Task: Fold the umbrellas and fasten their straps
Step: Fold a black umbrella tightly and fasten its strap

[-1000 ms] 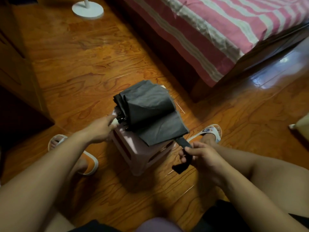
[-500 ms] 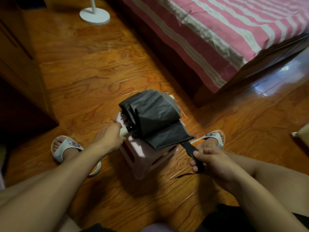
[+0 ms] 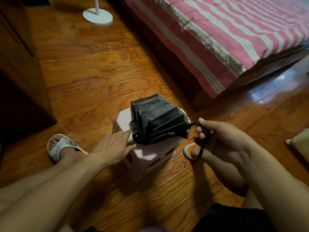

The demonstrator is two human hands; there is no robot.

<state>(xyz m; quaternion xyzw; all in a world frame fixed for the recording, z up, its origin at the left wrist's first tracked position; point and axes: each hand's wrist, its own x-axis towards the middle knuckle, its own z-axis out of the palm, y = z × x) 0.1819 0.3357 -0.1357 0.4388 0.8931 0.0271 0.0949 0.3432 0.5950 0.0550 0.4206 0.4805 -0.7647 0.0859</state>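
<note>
Black umbrella (image 3: 157,119) on stool (image 3: 147,153) (pale), right hand (image 3: 222,141) gripping handle, left hand (image 3: 112,146) flat

One umbrella, one stool, two hands, two slippers.
One collapsed dark grey fabric umbrella (image 3: 157,118) lies on one pale pink plastic stool (image 3: 147,153) at centre; two bare hands, left (image 3: 112,145) at 7 o'clock, right (image 3: 224,139) at 4; two white slippers (image 3: 62,146); one round white stand base (image 3: 97,16) at 11; one pink-and-white striped bed (image 3: 234,30) at 1.

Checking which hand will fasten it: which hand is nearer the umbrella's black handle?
Right. The right hand grips the black handle; the left hand rests at the black folded umbrella's opposite end.
</note>
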